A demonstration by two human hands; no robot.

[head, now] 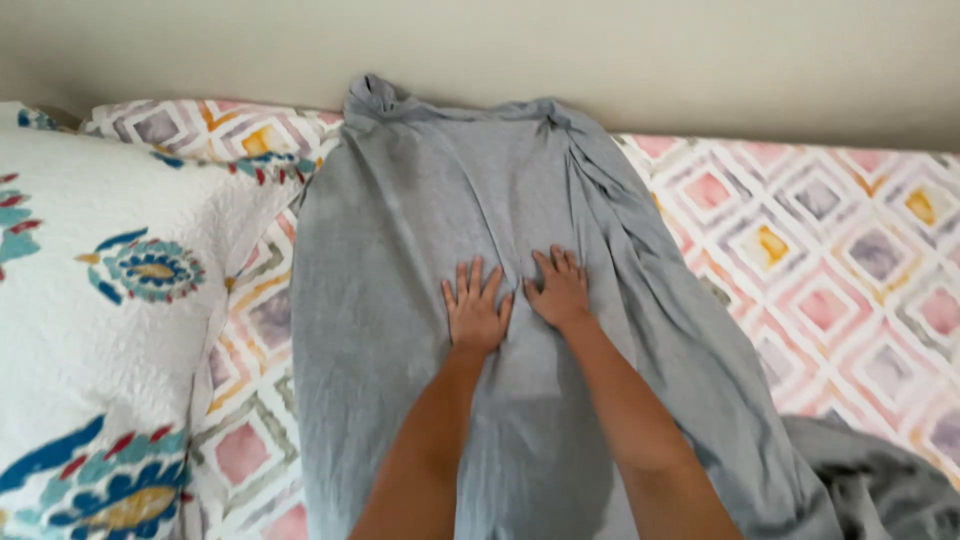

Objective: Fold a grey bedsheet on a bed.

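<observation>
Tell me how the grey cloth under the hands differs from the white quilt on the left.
The grey cloth is plain; the white quilt carries blue, red and yellow motifs. The cloth looks thin and creased, the quilt thick and stitched. Both hands press the cloth; none touches the quilt. Both lie on the diamond-patterned bedspread.

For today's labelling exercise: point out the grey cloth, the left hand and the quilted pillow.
grey cloth (400, 200), head view, flat upper part.
left hand (476, 315), head view, back of hand.
quilted pillow (90, 340), head view, white middle.
</observation>
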